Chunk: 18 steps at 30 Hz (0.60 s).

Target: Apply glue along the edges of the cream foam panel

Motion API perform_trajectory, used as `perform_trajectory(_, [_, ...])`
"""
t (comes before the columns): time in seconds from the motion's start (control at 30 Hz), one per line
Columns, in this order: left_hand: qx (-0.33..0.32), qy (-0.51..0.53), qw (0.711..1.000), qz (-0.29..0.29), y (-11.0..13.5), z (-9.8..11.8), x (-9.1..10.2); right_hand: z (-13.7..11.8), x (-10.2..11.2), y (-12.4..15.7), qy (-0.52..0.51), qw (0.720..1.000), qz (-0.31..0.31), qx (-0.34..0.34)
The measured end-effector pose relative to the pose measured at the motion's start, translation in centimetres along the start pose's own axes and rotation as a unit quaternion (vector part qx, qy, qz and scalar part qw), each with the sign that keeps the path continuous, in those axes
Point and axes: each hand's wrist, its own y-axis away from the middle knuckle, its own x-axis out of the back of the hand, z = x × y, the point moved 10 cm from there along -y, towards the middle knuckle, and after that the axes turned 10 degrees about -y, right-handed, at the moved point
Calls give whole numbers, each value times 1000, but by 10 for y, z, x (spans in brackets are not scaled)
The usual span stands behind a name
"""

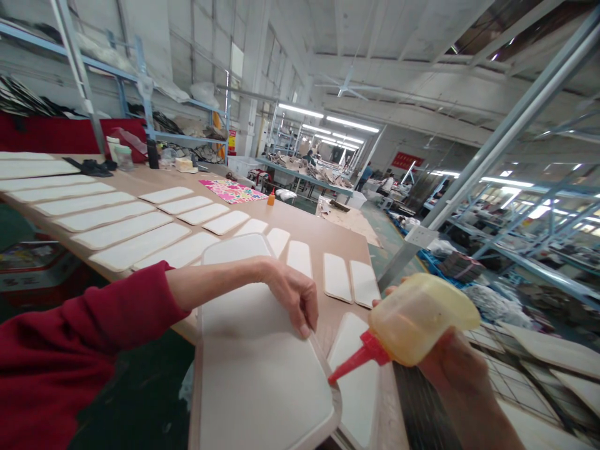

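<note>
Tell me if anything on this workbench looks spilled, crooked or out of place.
Nothing stands out. The small white panels lie in tidy rows on the table. The left hand rests flat on the large white panel, and the right hand holds the glue bottle with its red nozzle at that panel's edge. No spilled glue shows.

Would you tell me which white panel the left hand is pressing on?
The big panel nearest the camera, under the left hand; the others lie untouched.

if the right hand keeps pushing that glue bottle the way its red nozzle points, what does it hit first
Most likely the right edge of the large white panel. The right hand aims the glue bottle down-left, nozzle tip seemingly already at that edge, though depth is unclear.
</note>
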Motion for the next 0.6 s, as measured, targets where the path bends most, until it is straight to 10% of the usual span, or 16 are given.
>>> perform_trajectory(0.37, [11,-21,999,39,8,-6,12,-7,-7,12,17,998,53,17])
perform_trajectory(0.6, [19,-42,995,87,19,-14,26,0,45,17,-25,995,80,59])
